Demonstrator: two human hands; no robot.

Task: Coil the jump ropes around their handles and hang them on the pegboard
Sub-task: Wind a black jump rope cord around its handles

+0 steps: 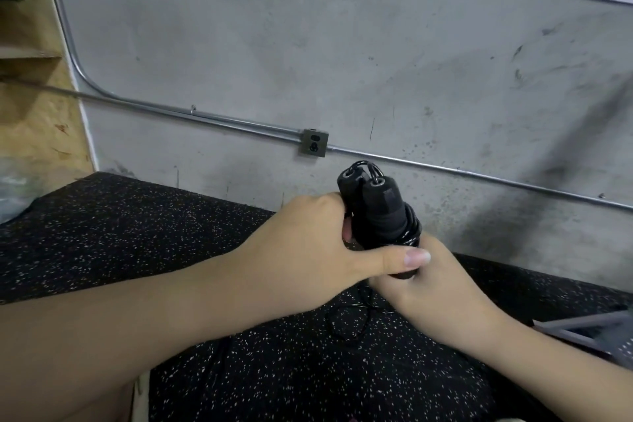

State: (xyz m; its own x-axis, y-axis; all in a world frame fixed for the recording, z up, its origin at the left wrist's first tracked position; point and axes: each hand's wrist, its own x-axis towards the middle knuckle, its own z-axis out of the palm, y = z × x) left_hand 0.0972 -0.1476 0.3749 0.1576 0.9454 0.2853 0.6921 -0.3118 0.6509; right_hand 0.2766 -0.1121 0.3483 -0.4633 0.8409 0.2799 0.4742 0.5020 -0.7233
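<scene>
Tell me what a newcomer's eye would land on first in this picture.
First, the two black jump rope handles held together at centre frame, rope wound around them. The left hand grips them from the left with its thumb across the front, while the right hand holds the lower end. Behind, a metal conduit crosses the scuffed grey wall to an outlet box.

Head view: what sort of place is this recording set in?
Probably a gym or garage workout room: speckled black rubber flooring, a scuffed grey concrete wall with exposed metal conduit, and a black jump rope held in both hands.
</scene>
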